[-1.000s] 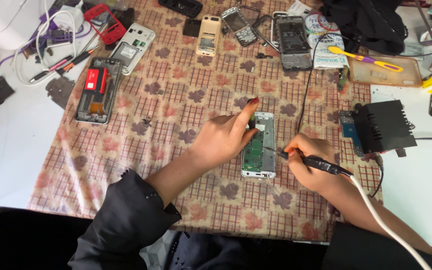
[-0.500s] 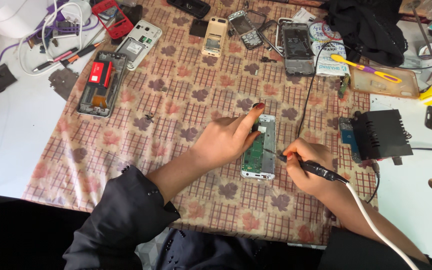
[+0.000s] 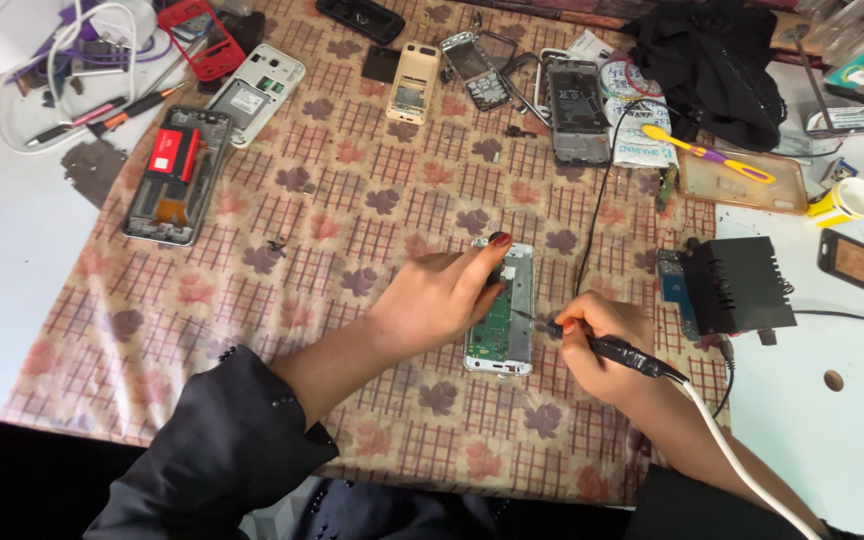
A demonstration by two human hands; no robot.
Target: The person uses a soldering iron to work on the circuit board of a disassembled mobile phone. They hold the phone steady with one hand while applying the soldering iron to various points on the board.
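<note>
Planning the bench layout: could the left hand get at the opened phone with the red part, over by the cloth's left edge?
Probably yes. The left hand now steadies the phone being soldered, and only bare cloth lies between it and the red-part phone. It would have to let go first.

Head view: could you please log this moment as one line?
left hand: steadies open phone | right hand: holds soldering iron, tip on board | surface: patterned cloth
</note>
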